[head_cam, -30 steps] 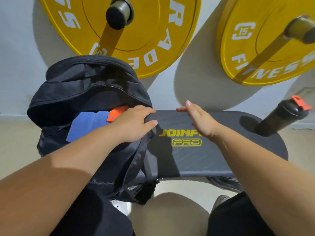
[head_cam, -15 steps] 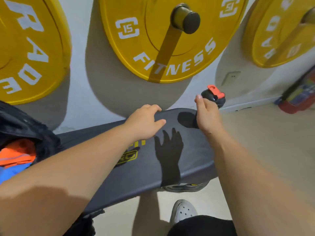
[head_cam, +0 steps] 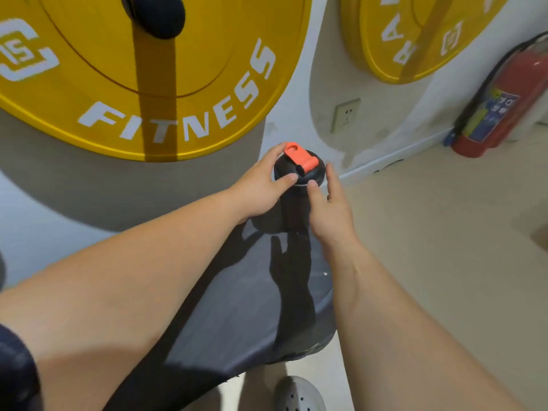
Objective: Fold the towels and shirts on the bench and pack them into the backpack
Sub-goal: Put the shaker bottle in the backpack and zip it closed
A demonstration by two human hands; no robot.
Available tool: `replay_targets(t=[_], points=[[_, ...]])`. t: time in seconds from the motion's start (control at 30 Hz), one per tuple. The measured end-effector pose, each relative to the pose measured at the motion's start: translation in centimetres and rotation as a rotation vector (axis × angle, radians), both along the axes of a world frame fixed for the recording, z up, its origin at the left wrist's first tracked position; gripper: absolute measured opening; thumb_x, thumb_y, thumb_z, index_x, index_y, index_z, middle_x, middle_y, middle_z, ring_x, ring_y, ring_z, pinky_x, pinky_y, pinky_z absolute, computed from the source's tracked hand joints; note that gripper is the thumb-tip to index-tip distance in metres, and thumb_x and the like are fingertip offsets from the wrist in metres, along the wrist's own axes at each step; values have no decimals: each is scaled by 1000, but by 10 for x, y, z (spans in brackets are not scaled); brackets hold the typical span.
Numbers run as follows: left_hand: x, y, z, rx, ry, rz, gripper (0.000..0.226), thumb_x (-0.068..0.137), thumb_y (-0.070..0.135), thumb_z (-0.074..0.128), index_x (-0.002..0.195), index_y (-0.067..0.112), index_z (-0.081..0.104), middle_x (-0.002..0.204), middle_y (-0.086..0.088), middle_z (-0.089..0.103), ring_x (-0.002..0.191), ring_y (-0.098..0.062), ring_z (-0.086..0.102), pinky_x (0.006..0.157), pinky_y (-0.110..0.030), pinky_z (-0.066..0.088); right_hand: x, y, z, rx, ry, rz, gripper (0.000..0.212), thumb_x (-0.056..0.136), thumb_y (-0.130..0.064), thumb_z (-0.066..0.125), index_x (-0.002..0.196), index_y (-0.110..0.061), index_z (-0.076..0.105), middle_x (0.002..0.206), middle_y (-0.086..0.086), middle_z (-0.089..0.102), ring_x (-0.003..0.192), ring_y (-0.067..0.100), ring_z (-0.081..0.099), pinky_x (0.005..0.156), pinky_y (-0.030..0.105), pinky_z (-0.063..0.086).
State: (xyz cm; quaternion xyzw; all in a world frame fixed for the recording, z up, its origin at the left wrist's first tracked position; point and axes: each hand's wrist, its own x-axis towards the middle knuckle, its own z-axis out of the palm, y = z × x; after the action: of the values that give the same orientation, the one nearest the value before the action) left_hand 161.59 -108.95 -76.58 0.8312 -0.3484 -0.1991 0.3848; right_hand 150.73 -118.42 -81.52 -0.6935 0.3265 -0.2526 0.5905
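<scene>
Black shaker bottle (head_cam: 294, 207) with orange flip cap, upright at far end of grey padded bench (head_cam: 237, 310), between the hands: left hand (head_cam: 261, 189) clasps lid, right hand (head_cam: 329, 210) pinches neck

Both hands are on a black shaker bottle (head_cam: 292, 209) standing upright at the far end of the dark padded surface (head_cam: 243, 315). The left hand (head_cam: 261, 188) wraps the lid from the left, thumb on the front rim. The right hand (head_cam: 329, 209) pinches the lid from the right. An orange flip cap (head_cam: 300, 158) is on top. A yellow weight plate (head_cam: 178, 84) marked FITNESS hangs on the wall behind, with a second plate (head_cam: 415, 40) to its right and a wall socket (head_cam: 345, 115) between them. A red fire extinguisher (head_cam: 498, 105) is far right on the floor. A grey clog (head_cam: 299, 394) is below the surface edge.
</scene>
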Motion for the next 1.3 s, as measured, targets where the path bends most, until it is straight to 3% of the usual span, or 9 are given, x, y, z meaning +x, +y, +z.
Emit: replay_targets(t=[0.13,0.23,0.37,0.47,0.63,0.8,1.0,1.17,1.3], points=[[0,-6,-9,-124,128,60,66,101,21,57,150,48,24,150,6,40,122,-17,57,76,-10,45,1,1,-1,124,-71,23,61,100,-26,55,153,-42,29,135,-18,52,127,7,53,111,37,43],[-4,6,-11,-176,133,83,68,99,15,60,149,47,28,141,11,41,107,-5,60,62,-1,44,-1,3,1,148,-45,36,77,84,-33,65,151,-45,29,147,-12,47,132,13,52,111,45,44],[-15,40,-3,-204,69,95,70,98,18,62,150,48,27,148,14,39,110,1,54,74,0,44,-12,14,12,107,-2,163,81,79,-37,72,152,-37,35,144,-7,50,128,15,56,108,45,47],[-20,84,16,-216,-37,137,67,99,29,59,150,52,23,148,12,33,129,-8,43,98,-20,40,-15,37,35,13,-3,281,78,79,-47,73,149,-38,40,143,-9,51,128,13,55,109,44,47],[-33,183,50,-212,-125,155,58,96,39,61,146,49,33,144,5,34,130,-6,44,100,-18,38,-18,104,80,-107,-70,515,64,92,-33,70,150,-33,42,135,-5,53,119,13,60,105,38,49],[-54,287,66,-166,-151,216,64,81,54,64,139,54,38,148,1,36,139,-12,38,117,-45,34,-13,195,103,-227,-80,708,55,95,-23,68,146,-27,49,123,-4,53,107,13,65,94,37,56],[-65,391,72,-153,-228,404,83,76,30,85,141,49,38,141,6,42,128,-4,45,114,-32,37,3,294,108,-160,-101,827,47,97,-21,64,143,-26,51,125,-4,59,99,10,69,95,42,56],[-52,455,82,-226,-349,563,80,78,35,83,140,52,37,143,8,37,124,-4,43,105,-20,38,24,352,91,-106,39,825,36,101,-25,54,137,-27,55,126,-8,63,111,9,63,103,44,50],[-32,490,90,-238,-425,639,78,80,33,81,141,52,36,144,5,32,121,-8,39,88,-6,31,37,403,65,-277,289,1063,44,103,-22,50,147,-19,49,147,-4,52,132,12,50,113,28,35]])
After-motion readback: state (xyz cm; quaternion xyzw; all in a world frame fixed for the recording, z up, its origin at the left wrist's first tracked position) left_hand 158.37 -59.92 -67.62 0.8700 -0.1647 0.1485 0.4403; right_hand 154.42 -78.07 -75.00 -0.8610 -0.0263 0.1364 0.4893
